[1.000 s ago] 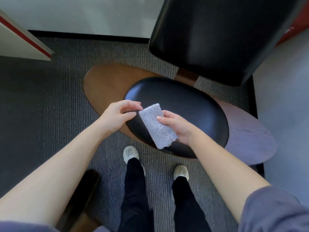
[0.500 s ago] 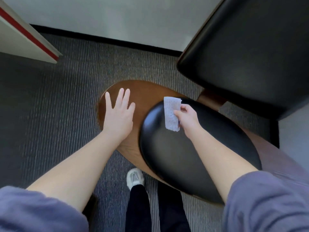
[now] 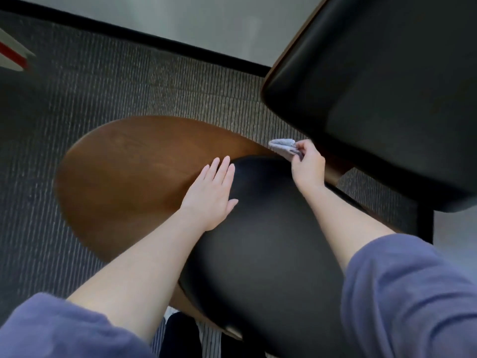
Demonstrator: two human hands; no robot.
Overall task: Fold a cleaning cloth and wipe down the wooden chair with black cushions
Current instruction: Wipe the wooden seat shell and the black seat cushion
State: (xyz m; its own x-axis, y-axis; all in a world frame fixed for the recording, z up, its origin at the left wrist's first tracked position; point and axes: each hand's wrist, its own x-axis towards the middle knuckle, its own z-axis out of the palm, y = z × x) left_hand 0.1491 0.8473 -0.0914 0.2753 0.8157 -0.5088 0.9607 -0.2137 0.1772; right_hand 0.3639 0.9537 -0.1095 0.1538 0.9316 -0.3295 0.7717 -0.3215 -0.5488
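Right hand (image 3: 308, 167): grips the folded cloth (image 3: 282, 147), fingers curled round its near end, the pale grey fold sticking out to the left. Holds it at the far rim of the black seat cushion (image 3: 263, 241), where that cushion meets the wooden seat (image 3: 124, 171), just below the front edge of the black back cushion (image 3: 387, 99). Cannot tell whether the cloth touches wood or cushion there; too blurred.

Left hand (image 3: 213, 192): lies flat and wide, palm down, fingers straight and close together, holding nothing. Rests across the left rim of the seat cushion, palm partly over the wood, thumb out over the black padding. Sits well apart from the cloth, nearer the camera.

Around the chair, grey ribbed carpet (image 3: 90, 94). Beyond it, a black baseboard (image 3: 144, 40) under a pale wall (image 3: 206, 19). At the left edge, a white panel (image 3: 13, 55) with a red stripe, blurred. Along the bottom, bluish sleeves (image 3: 407, 293) on both upper arms, forearms bare, and dark trouser legs (image 3: 180, 337) just beside the front of the seat.
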